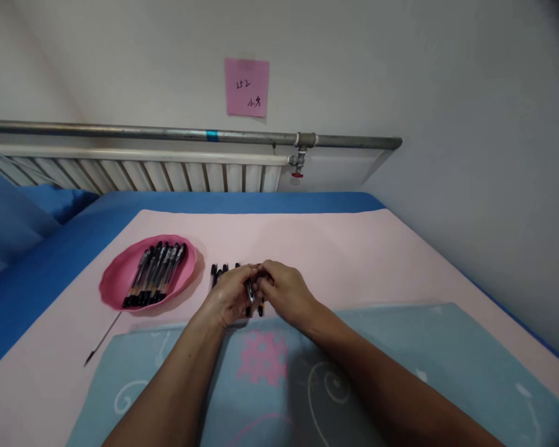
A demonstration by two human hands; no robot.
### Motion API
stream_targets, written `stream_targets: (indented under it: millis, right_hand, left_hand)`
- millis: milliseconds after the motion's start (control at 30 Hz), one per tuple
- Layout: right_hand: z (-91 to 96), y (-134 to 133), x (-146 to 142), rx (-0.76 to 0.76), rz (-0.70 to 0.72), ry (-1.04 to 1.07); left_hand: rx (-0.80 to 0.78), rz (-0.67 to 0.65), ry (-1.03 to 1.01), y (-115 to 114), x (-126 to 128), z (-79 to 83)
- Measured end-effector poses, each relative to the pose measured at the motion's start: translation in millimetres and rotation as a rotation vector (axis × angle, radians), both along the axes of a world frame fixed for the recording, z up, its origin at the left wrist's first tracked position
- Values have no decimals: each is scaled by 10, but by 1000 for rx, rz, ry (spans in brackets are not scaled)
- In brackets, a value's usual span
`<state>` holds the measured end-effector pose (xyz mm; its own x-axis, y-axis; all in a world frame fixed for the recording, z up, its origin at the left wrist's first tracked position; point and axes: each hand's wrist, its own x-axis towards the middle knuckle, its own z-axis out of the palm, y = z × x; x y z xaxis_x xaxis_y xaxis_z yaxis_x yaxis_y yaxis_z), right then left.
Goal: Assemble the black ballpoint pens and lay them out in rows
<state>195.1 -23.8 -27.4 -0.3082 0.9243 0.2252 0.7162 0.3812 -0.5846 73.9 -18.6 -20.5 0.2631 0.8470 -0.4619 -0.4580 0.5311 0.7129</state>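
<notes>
Right of the right hand [283, 288], the counter [377, 267] gives a broad passage as far as the wall [484, 155]; another lane runs beyond both hands toward the radiator [168, 172]. Leftward it is tighter — loose pens [213, 275] crowd the left hand [233, 293], and past a narrow gap the pink dish [114, 279] raises its rim. A thin rod [103, 339] lies nearer, beside the dish.

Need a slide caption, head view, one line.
Left hand and right hand meet at a pen, near a pink dish holding black-capped pens.
</notes>
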Motion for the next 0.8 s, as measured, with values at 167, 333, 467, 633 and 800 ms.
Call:
stream_targets:
  millis: [167, 333, 467, 633, 800]
  right_hand:
    - [45, 30, 62, -108, -92, -37]
    - [9, 41, 130, -318, -59, -160]
    - [-19, 37, 121, -417, -13, -132]
    - [14, 71, 131, -422, -55, 6]
    - [51, 33, 70, -513, 50, 407]
  left_hand:
    - [31, 35, 28, 19, -29, 22]
    - [98, 219, 115, 79, -173, 84]
    - [104, 215, 115, 89, -201, 69]
    - [111, 197, 90, 85, -156, 25]
    - [191, 202, 32, 35, -1, -16]
